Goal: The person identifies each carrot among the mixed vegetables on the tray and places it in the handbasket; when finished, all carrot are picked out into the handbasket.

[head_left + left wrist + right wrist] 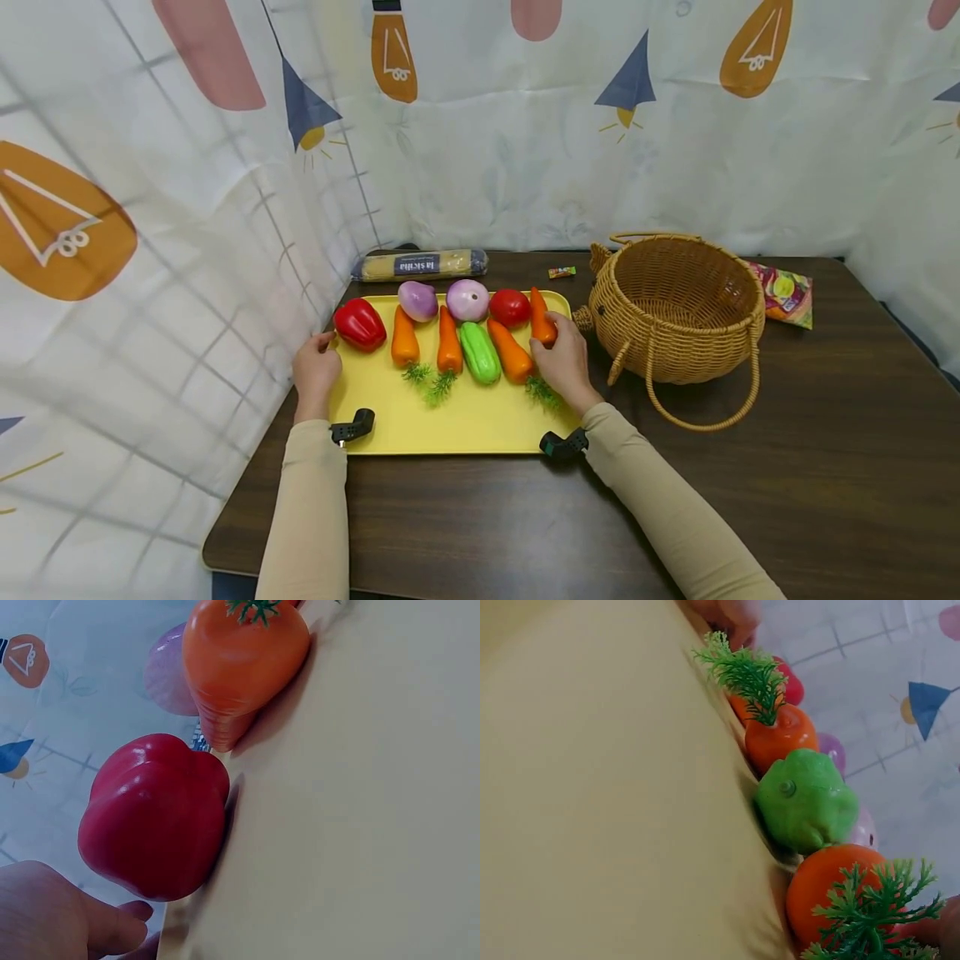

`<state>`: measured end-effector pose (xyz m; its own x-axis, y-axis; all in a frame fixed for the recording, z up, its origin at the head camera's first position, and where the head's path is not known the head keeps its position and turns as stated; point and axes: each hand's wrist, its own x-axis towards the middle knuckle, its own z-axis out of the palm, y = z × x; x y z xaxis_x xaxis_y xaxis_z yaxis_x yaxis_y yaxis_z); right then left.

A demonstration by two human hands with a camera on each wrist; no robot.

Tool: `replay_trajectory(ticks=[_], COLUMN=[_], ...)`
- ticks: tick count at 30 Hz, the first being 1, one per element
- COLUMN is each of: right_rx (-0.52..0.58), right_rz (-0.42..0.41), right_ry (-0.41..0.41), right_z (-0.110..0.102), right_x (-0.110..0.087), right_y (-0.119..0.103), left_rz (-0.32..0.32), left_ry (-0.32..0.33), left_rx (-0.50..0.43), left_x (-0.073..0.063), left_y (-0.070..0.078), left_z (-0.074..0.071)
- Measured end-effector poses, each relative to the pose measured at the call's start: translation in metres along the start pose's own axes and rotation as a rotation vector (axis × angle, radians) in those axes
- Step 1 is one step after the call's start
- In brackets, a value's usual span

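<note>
A yellow tray (442, 425) carries several toy vegetables. My left hand (317, 367) is at the tray's left edge, close to a red bell pepper (360, 324); in the left wrist view its bent fingers (120, 930) are just below the pepper, with nothing seen between them. With thumb and fingers, my right hand (562, 358) pinches the rightmost carrot (540, 312), whose leafy end is hidden. To its left lie another carrot (512, 354), a green vegetable (480, 353) and two more carrots. Behind them sit a tomato (510, 307), an onion (468, 300) and a purple vegetable (418, 301).
An animal-shaped wicker basket (675, 342) stands right of the tray, its handle hanging forward. Behind the tray lie a pasta packet (420, 265) and a small wrapped sweet (562, 272). A colourful snack bag (783, 296) rests beyond the basket. Printed curtains border the dark table (825, 467).
</note>
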<state>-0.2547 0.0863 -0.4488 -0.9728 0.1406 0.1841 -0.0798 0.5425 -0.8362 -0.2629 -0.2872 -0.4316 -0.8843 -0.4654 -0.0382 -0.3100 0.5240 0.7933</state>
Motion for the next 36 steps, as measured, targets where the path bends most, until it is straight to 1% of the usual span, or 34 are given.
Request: replay_trajectory(ticks=[5,8,10,12,15,19,24,29,31,36], right_rx=[-0.011,-0.034,-0.039,-0.036,-0.009,0.047,0.136,0.205,0.206,0.193], right_rz=[-0.042,-0.102,-0.16,-0.212,-0.26,-0.299,-0.348,-0.347,-0.343,-0.336], right_ry=[0.035,0.079,0.122,0.165,0.206,0.209,0.208,0.192,0.182,0.162], right_z=[-0.001,-0.003,-0.007,-0.011,-0.02,-0.033,-0.056,-0.08,-0.088,-0.114], right_x=[-0.002,-0.002,-0.002,-0.002,-0.001,0.0,0.002,-0.003,-0.006,-0.012], right_y=[-0.005,-0.008,-0.011,-0.015,-0.021,-0.028,-0.039,-0.051,-0.057,-0.066], left_rz=[0.006,0.009,0.009,0.008,0.011,0.007,0.002,0.002,-0.002,0.021], left_ry=[-0.007,-0.012,-0.014,-0.017,-0.02,-0.026,-0.024,-0.017,-0.032,-0.099], left_rx=[0.007,0.008,0.01,0.01,0.014,0.008,-0.02,-0.031,-0.011,0.09], left_x=[0.001,0.002,0.002,0.002,0.003,0.003,0.002,0.003,0.003,0.007], left_y=[-0.002,-0.003,-0.004,-0.004,-0.004,-0.004,-0.005,-0.005,-0.006,-0.009], left_z=[0.001,0.001,0.001,0.001,0.0,0.0,-0.001,-0.004,-0.006,-0.01])
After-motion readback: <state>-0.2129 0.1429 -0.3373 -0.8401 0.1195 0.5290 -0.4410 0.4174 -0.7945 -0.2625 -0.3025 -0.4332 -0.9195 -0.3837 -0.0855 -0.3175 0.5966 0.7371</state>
